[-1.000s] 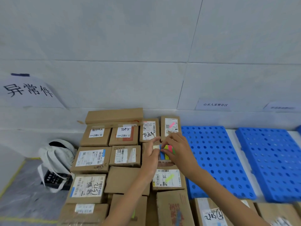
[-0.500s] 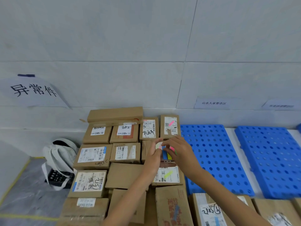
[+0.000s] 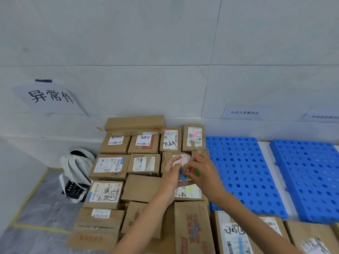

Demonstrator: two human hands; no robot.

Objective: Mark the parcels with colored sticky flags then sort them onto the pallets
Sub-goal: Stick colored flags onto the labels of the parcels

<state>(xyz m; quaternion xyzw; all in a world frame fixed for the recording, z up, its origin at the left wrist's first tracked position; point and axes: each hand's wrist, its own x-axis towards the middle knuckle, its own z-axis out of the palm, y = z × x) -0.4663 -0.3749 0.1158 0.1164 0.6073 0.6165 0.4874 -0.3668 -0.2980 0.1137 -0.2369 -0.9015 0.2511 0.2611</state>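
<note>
Blue perforated pallets (image 3: 244, 173) are seen beside a stack of cardboard parcels (image 3: 143, 187) against the wall (image 3: 165, 52). Above the stack, a pad of coloured sticky flags (image 3: 192, 171) is gripped by the right hand (image 3: 205, 173), while a pink flag (image 3: 181, 160) at its edge is pinched by the left hand (image 3: 170, 175).

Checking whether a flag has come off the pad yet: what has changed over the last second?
A pink flag now sticks up from the flag pad between the fingertips; earlier none stood out. Which hand pinches it is unclear. The left hand and right hand stay together, gripping the pad over the same parcel. The other boxes and the blue pallets are unchanged.
</note>
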